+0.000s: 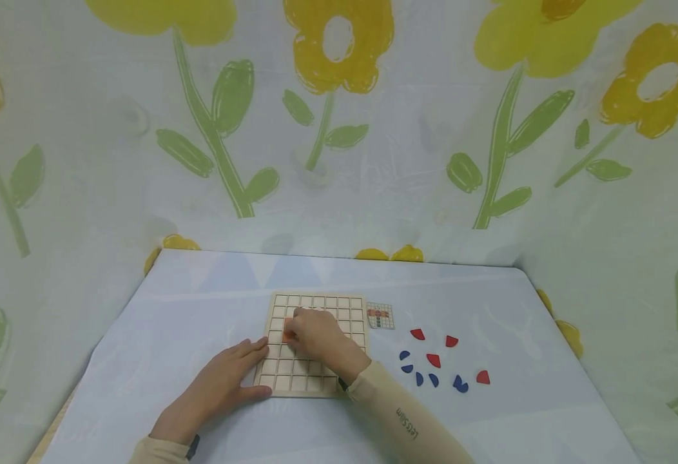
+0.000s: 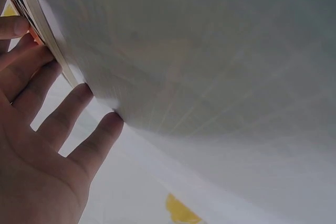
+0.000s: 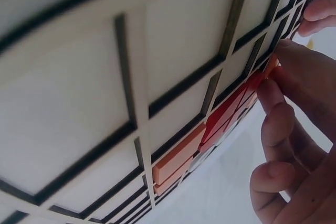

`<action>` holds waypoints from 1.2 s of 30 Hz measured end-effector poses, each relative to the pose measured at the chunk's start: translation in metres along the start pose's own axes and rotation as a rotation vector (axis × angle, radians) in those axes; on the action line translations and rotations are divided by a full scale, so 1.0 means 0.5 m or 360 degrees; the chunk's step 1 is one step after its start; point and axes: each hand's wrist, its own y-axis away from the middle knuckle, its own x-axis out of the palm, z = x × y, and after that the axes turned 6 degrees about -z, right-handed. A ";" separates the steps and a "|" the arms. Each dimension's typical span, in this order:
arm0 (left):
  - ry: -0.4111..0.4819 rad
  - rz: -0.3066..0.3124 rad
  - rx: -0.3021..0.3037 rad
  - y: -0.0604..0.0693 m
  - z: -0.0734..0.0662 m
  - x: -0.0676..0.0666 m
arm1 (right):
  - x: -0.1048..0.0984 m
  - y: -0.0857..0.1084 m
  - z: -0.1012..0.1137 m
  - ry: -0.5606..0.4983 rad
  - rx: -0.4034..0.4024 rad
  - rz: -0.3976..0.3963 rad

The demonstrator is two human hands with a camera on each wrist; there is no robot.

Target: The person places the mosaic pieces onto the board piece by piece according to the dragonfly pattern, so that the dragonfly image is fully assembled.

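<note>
A pale wooden grid board [image 1: 298, 383] lies on the table. My right hand [image 1: 318, 335] is over its upper left part, fingers curled, and pinches a small red piece [image 3: 255, 81] set low in a square. Beside it, orange pieces [image 1: 287, 330] sit in the grid near the left edge; another orange piece [image 3: 178, 162] and more red pieces [image 3: 223, 114] show in the right wrist view. With fingers extended and thumb spread, my left hand [image 1: 225, 380] rests at the board's left edge; its fingertips touch the rim in the left wrist view.
Right of the board lies a small printed pattern card [image 1: 381, 316]. Beyond it are scattered red quarter-circle pieces [image 1: 434, 360] and several blue half-round pieces [image 1: 419, 379]. A flower-print cloth [image 1: 374, 193] hangs behind and beside the table.
</note>
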 end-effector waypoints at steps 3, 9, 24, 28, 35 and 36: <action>0.0004 -0.0005 0.0003 0.001 -0.001 0.000 | 0.003 0.000 -0.001 -0.0002 0.0014 0.0008; 0.0004 0.0000 -0.0012 0.001 -0.001 0.000 | -0.004 0.006 -0.003 -0.0039 0.0034 -0.0029; -0.0008 0.0017 -0.0060 -0.002 -0.003 0.003 | -0.091 0.104 -0.060 -0.0237 0.0136 -0.0426; -0.0004 0.0034 -0.0079 -0.002 -0.004 0.002 | -0.098 0.143 -0.093 -0.0181 0.0180 -0.0542; -0.0004 0.0065 -0.0119 -0.005 -0.007 0.000 | -0.081 0.224 -0.171 -0.0117 0.0430 -0.0513; 0.0001 0.0064 -0.0118 -0.005 -0.007 0.000 | -0.075 0.238 -0.184 -0.0101 0.0470 -0.0494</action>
